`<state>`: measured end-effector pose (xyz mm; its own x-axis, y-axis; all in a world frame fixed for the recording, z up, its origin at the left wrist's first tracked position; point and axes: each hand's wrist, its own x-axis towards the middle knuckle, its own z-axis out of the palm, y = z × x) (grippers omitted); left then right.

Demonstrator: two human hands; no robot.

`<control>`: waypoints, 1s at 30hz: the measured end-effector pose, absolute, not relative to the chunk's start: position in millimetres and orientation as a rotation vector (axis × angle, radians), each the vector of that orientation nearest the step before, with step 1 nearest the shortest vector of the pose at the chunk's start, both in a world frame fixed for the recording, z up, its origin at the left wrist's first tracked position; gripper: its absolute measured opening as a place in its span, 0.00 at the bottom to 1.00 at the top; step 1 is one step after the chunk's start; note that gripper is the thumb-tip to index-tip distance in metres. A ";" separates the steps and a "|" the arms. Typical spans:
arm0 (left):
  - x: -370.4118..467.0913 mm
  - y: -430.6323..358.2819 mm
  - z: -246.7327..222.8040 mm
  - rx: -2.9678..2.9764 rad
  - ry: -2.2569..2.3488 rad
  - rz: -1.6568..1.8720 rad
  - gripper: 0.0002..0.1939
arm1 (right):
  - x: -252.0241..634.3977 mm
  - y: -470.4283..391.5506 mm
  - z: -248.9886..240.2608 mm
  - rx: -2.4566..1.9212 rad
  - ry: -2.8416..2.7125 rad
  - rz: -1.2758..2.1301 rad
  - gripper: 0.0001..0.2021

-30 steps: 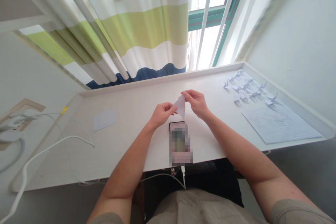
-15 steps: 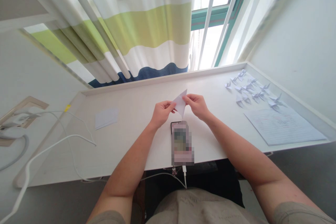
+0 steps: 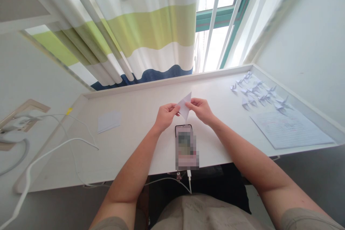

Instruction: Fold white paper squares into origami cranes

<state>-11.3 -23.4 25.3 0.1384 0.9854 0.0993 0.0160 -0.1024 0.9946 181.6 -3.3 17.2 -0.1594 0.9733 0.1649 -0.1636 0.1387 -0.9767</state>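
A small piece of folded white paper (image 3: 184,105), diamond-like in outline, is held up between my two hands over the middle of the desk. My left hand (image 3: 166,115) pinches its left edge between thumb and fingers. On the other side my right hand (image 3: 201,109) grips the right edge, thumb tip on the paper's face. Just below the paper's lower point lies a phone (image 3: 185,147) with a blurred screen, a white charging cable (image 3: 189,175) plugged into its near end.
Several folded paper cranes (image 3: 253,90) stand at the back right of the white desk (image 3: 140,115). In front of them lies a written sheet (image 3: 288,129). Blank paper pieces (image 3: 109,121) rest at left. White cables (image 3: 54,147) run from a wall socket (image 3: 21,122) across the left side.
My right hand has shifted slightly left and down along the paper's right edge. My left hand stays almost still, and both hands keep hold of the paper.
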 end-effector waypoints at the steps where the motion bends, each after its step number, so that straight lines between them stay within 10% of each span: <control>1: -11.4 -23.4 25.2 1.366 1.071 1.166 0.26 | 181.5 -3.2 17.1 -0.898 -1.284 1.291 0.27; 30: -6.1 -34.2 29.2 1.319 0.966 0.865 0.26 | 200.4 16.0 21.7 -0.912 -0.878 1.163 0.24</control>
<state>-6.1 -34.2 29.2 0.3730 0.9247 -0.0768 0.0255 0.0725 0.9970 200.4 16.0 21.7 0.1749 0.9801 0.0933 -0.3584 0.1517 -0.9212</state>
